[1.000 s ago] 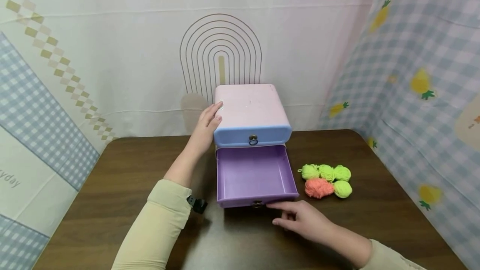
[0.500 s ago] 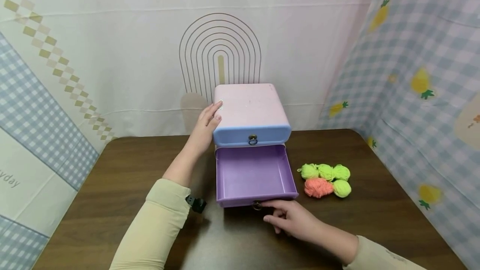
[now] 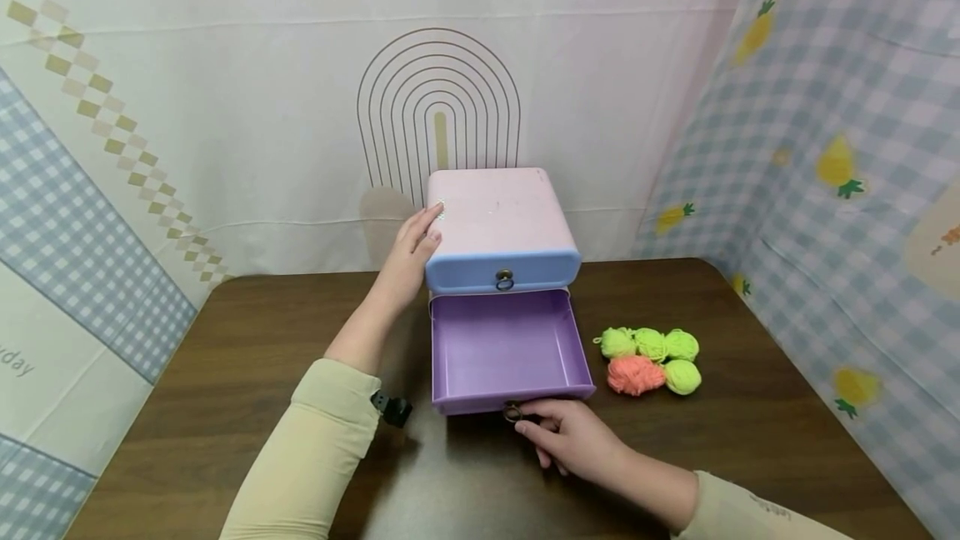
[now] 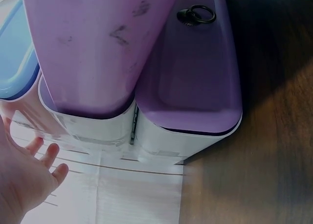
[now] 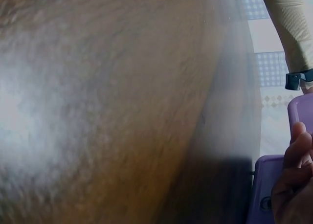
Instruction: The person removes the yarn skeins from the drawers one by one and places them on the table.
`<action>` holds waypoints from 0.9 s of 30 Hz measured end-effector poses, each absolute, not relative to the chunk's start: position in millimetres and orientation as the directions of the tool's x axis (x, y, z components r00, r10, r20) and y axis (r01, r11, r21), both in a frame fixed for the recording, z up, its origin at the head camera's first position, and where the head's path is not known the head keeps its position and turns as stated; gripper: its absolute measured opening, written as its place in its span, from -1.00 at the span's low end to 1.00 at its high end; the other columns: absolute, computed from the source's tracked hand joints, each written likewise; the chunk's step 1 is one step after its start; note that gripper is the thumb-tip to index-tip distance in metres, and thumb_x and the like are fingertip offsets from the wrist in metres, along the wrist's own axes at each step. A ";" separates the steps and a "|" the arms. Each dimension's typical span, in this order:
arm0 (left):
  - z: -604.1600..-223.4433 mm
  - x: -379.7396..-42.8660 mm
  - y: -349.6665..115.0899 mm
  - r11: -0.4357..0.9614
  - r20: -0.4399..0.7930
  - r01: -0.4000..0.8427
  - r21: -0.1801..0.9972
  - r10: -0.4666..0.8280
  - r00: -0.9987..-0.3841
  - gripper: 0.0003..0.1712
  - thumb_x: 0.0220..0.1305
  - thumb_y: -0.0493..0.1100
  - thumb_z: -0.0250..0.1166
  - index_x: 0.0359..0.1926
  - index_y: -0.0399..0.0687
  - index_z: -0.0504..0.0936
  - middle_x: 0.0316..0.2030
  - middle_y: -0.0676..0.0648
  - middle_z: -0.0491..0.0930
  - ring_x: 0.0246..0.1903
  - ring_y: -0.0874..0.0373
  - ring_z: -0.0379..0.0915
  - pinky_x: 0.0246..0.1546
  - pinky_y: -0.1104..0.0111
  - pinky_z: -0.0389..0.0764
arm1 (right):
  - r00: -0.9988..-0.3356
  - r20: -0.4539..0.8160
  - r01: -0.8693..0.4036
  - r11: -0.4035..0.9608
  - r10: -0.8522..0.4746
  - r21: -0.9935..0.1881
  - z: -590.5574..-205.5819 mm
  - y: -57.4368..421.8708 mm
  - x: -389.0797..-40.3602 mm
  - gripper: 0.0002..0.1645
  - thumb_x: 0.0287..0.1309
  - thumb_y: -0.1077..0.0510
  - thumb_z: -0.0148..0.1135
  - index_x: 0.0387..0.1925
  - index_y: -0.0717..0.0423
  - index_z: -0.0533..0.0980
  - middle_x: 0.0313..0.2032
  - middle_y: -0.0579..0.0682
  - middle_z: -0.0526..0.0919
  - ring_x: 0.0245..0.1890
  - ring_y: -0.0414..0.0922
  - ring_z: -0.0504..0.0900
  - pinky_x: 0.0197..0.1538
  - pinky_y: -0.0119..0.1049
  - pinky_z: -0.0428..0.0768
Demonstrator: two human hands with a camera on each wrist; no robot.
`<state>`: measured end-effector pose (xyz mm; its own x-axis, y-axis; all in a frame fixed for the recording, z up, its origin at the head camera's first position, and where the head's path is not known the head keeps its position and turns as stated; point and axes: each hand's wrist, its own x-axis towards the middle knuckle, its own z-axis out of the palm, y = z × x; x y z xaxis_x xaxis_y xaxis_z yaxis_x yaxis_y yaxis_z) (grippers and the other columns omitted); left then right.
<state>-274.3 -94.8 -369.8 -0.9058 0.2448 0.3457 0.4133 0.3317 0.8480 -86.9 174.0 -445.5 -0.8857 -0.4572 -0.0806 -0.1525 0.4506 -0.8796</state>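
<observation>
A small pink-topped drawer cabinet [image 3: 498,207] stands on the table, its upper blue drawer [image 3: 465,273] pushed in. Below that, a purple drawer [image 3: 506,348] is pulled far out. My left hand [image 3: 408,261] rests along the cabinet's top left edge, fingers extended; the left wrist view shows this hand [image 4: 29,175] with fingers spread. At the purple drawer's front, the thumb and index finger of my right hand [image 3: 577,440] pinch its ring pull [image 3: 512,412]. Curled fingers of the right hand [image 5: 296,185] show at the edge of the right wrist view.
Right of the drawer lie several yellow-green yarn balls [image 3: 649,345] and one coral yarn ball [image 3: 636,376]. Another purple drawer [image 4: 190,82] sits pushed in beneath the pulled-out one. Behind the dark wooden table [image 3: 262,340] hangs a patterned cloth [image 3: 300,107].
My right hand has slid left along the drawer front to the ring pull, and its thumb has come up to the ring. The left hand and drawer stay in place.
</observation>
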 end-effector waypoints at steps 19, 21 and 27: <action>-369.4 -273.2 -95.7 0.351 0.329 0.400 0.846 0.246 -0.912 -0.36 0.48 0.17 -0.08 0.51 0.24 0.22 0.52 -0.12 -0.03 0.50 -0.05 -0.15 0.41 -0.14 -0.08 | -0.906 -0.077 -0.140 0.464 -0.417 -0.875 -443.3 169.8 -85.9 -0.65 0.43 0.00 0.12 -0.01 0.16 0.62 -0.73 -0.16 0.53 -0.85 -0.29 0.41 -0.76 -0.30 0.45; -368.9 -272.9 -95.9 0.350 0.324 0.396 0.849 0.246 -0.913 -0.37 0.48 0.17 -0.08 0.51 0.25 0.22 0.52 -0.11 -0.03 0.50 -0.04 -0.16 0.41 -0.14 -0.08 | -0.910 -0.077 -0.132 0.462 -0.406 -0.877 -440.6 169.0 -88.9 -0.65 0.43 0.00 0.11 0.01 0.16 0.61 -0.72 -0.14 0.54 -0.85 -0.27 0.41 -0.76 -0.29 0.45; -369.1 -274.6 -95.9 0.348 0.329 0.404 0.846 0.256 -0.909 -0.37 0.49 0.19 -0.09 0.51 0.26 0.21 0.52 -0.12 -0.03 0.50 -0.06 -0.17 0.40 -0.18 -0.09 | -0.935 -0.082 -0.087 0.447 -0.346 -0.890 -430.8 167.0 -109.5 -0.64 0.42 0.01 0.12 0.09 0.12 0.56 -0.70 -0.06 0.56 -0.85 -0.20 0.41 -0.75 -0.27 0.44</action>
